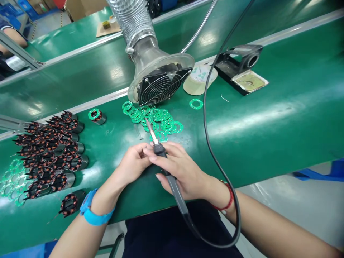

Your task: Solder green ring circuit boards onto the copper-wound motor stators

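Observation:
My right hand (185, 168) is closed around the dark handle of a soldering iron (176, 195), whose metal tip points away from me over a pile of green ring-shaped circuit boards (165, 120). Close against it, my left hand (133, 163) has its fingers bent and pressed together by the iron's collar. What those fingers hold, if anything, is hidden. The black cord of the iron loops by my right wrist and runs up across the bench. To the left, a motor stator (100, 117) lies with a green ring board on its end.
Several copper-wound stators (55, 143) crowd the left, beside more ring boards (14, 181). A fume extractor (161, 86) hangs over the pile. Behind stand a tape roll (193, 84) and an iron stand with sponge (249, 81). A single ring board (196, 104) lies apart. Another person's arm (13, 37) shows far left.

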Demonstrator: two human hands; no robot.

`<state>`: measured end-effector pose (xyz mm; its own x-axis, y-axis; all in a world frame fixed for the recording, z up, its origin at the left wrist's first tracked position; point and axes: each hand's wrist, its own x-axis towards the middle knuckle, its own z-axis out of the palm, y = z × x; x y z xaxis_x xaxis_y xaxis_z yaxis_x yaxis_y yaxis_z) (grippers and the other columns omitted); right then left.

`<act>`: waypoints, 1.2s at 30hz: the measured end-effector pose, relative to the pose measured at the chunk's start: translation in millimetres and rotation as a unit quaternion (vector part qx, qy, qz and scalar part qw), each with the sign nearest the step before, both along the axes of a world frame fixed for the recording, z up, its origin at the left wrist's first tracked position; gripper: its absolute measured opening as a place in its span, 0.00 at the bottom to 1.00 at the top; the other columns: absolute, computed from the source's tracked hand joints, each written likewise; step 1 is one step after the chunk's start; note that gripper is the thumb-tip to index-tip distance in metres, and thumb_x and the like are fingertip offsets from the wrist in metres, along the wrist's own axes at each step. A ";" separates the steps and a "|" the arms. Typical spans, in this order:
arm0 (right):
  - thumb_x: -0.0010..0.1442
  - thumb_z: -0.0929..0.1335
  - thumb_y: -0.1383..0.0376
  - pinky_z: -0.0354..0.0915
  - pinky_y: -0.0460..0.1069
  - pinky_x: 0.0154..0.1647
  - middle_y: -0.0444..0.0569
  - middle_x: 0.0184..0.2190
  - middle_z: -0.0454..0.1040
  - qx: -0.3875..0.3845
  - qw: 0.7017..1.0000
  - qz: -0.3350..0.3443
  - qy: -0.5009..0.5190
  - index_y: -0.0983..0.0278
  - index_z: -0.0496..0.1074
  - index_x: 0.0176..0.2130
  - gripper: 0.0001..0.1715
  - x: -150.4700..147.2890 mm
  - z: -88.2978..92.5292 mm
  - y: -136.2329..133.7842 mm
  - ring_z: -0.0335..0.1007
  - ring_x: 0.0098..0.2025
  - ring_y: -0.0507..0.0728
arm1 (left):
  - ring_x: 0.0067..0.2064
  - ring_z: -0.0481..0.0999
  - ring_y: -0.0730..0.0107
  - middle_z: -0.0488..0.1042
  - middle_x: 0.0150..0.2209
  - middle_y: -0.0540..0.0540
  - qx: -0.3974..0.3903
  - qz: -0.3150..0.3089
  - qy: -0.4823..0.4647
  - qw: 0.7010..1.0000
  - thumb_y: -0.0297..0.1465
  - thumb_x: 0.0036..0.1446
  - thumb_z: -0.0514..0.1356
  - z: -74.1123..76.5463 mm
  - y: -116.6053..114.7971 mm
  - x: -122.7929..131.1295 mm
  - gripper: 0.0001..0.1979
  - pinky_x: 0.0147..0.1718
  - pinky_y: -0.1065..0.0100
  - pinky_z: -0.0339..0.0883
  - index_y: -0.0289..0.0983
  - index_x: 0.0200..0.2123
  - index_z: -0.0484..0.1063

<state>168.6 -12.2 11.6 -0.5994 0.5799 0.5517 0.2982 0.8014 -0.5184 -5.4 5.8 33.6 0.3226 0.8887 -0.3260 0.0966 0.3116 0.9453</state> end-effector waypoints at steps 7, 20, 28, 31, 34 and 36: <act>0.58 0.63 0.71 0.59 0.63 0.54 0.55 0.50 0.74 0.018 0.997 -0.061 -0.036 0.64 0.58 0.59 0.29 0.2 0.6 -0.4 0.59 0.59 0.63 | 0.28 0.63 0.77 0.65 0.25 0.54 -0.016 0.008 0.006 1.000 0.34 0.49 0.64 2.1 -4.1 -3.7 0.12 0.30 0.72 0.58 0.35 0.26 0.63; 0.61 0.65 0.70 0.70 0.55 0.40 0.45 0.30 0.80 -0.065 0.962 -0.183 0.191 0.59 0.65 0.55 0.23 11.7 -3.0 -8.9 0.77 0.32 0.57 | 0.29 0.61 0.74 0.61 0.25 0.54 0.045 0.006 0.166 0.985 0.33 0.60 0.52 -5.7 -13.1 -4.2 0.07 0.31 0.70 0.55 0.38 0.29 0.61; 0.64 0.61 0.55 0.72 0.56 0.27 0.50 0.29 0.77 -0.154 0.934 -0.206 0.248 0.58 0.73 0.44 0.16 30.4 -15.4 -19.2 0.73 0.24 0.58 | 0.27 0.59 0.74 0.60 0.25 0.55 0.048 0.009 0.196 0.979 0.32 0.60 0.51 -5.5 -11.3 -2.3 0.07 0.29 0.70 0.53 0.39 0.30 0.60; 0.63 0.63 0.59 0.72 0.56 0.28 0.49 0.31 0.77 -0.150 0.934 -0.170 0.277 0.58 0.73 0.43 0.13 28.2 -13.6 -15.8 0.74 0.26 0.58 | 0.28 0.59 0.74 0.60 0.25 0.55 0.048 0.011 0.194 0.980 0.32 0.60 0.51 -6.2 -11.1 -2.3 0.06 0.30 0.69 0.54 0.39 0.29 0.60; 0.63 0.63 0.62 0.71 0.54 0.26 0.47 0.30 0.77 -0.146 0.936 -0.133 0.291 0.59 0.73 0.44 0.12 27.1 -12.7 -13.2 0.71 0.23 0.55 | 0.28 0.59 0.74 0.59 0.25 0.55 0.045 0.012 0.193 0.980 0.31 0.59 0.50 -5.4 -11.0 -1.7 0.06 0.30 0.69 0.54 0.39 0.29 0.60; 0.63 0.63 0.62 0.70 0.54 0.26 0.47 0.30 0.77 -0.137 0.941 -0.119 0.285 0.59 0.73 0.44 0.12 28.5 -14.4 -13.7 0.69 0.22 0.54 | 0.28 0.59 0.74 0.59 0.25 0.55 0.042 0.012 0.191 0.981 0.31 0.59 0.50 -4.6 -10.9 -1.2 0.06 0.30 0.69 0.54 0.39 0.29 0.59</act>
